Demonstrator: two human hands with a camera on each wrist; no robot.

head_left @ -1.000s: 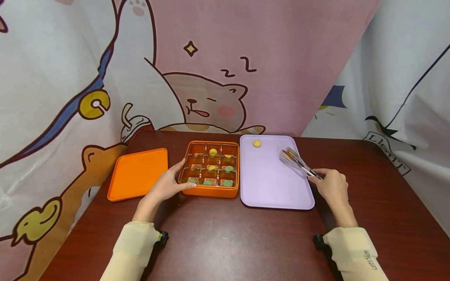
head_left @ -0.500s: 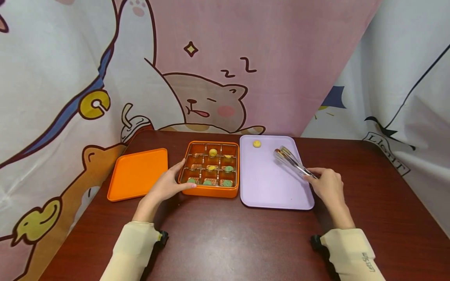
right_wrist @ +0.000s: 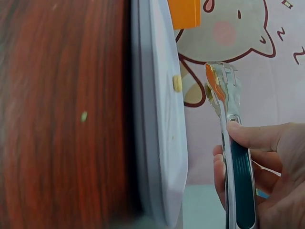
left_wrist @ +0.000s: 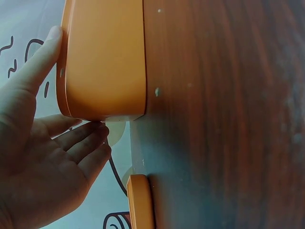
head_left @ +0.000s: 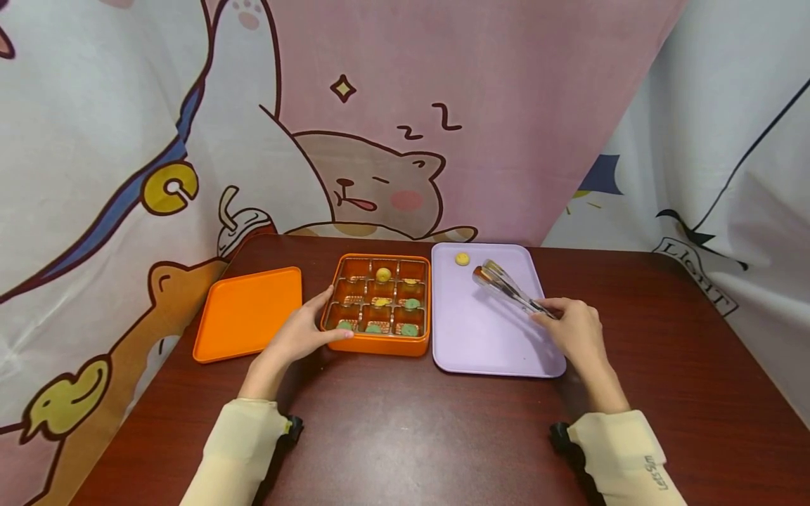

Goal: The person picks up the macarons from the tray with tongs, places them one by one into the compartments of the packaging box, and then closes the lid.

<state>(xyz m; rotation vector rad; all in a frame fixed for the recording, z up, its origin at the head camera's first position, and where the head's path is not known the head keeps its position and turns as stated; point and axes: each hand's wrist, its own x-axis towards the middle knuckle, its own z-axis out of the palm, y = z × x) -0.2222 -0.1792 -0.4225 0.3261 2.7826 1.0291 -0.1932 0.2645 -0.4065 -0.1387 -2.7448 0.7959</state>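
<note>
My left hand [head_left: 301, 331] rests against the left front corner of an orange box [head_left: 386, 344], its thumb along the front rim and its fingers, nearly straight, touching the left side. The box has a clear divided insert; small round yellow and green pieces, like cookies, lie in several compartments. My right hand [head_left: 577, 330] holds metal tongs [head_left: 511, 289] with a dark green handle inlay, seen in the right wrist view. Their tips hover over a lilac tray [head_left: 487, 344], right of a small round yellow cookie [head_left: 463, 259] near its back left corner. I see nothing between the tips.
An orange lid-like tray [head_left: 249, 313] lies left of the box. All stands on a dark brown table [head_left: 392, 436]. A cartoon-printed cloth [head_left: 493, 140] hangs behind the table's back edge.
My right hand has moved left with the tongs, bringing their tips closer to the yellow cookie on the tray. The left hand and the box have stayed in place.
</note>
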